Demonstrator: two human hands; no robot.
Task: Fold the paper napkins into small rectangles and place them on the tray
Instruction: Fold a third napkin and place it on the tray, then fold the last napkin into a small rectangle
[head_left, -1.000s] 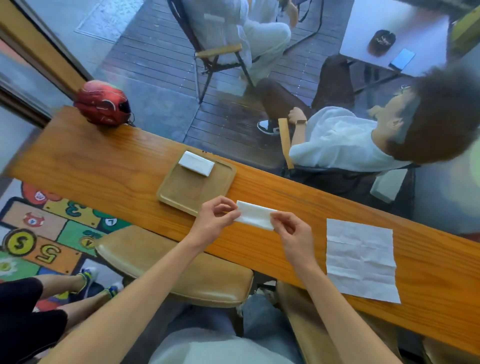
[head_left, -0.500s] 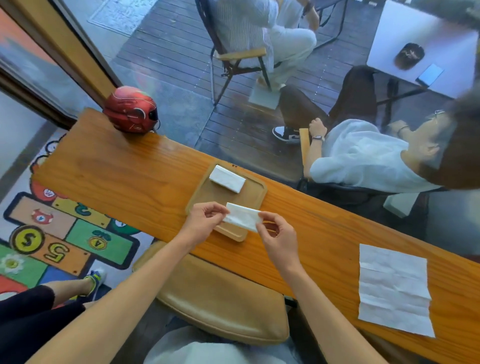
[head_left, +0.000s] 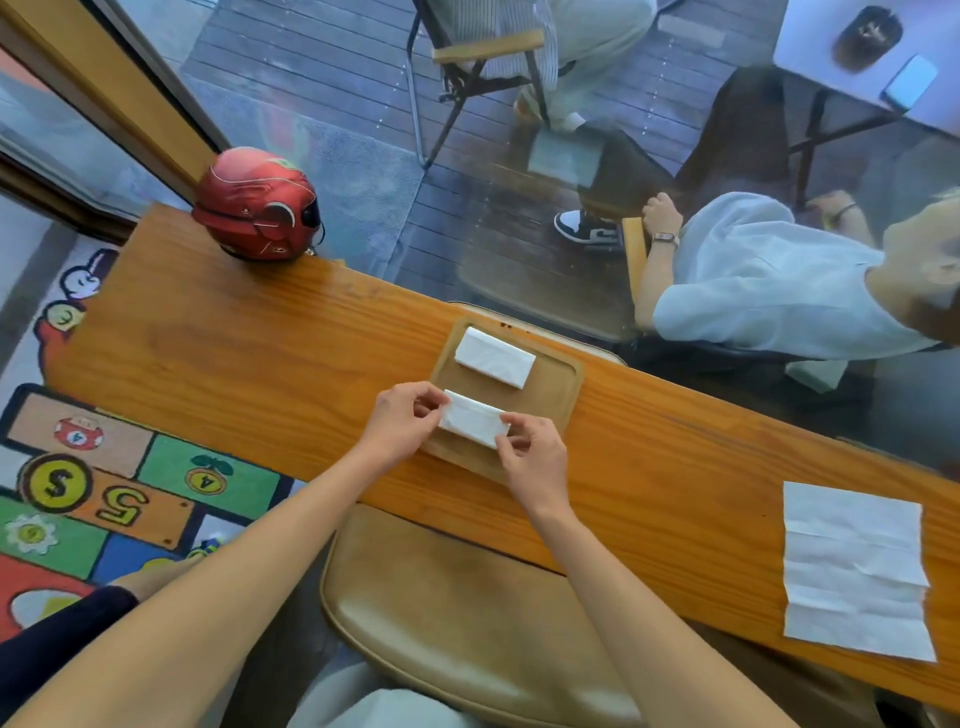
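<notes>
Left hand and right hand pinch opposite ends of folded napkin over near part of tray. Second folded napkin on tray. Unfolded napkin flat on counter, well right.

Folded napkin over the tray, pinched between both hands' fingers (another already there).

A tray is sitting mid-surface, carrying two folded napkins, one nearer. An unfolded napkin is lying far right; a helmet is resting far left.
</notes>
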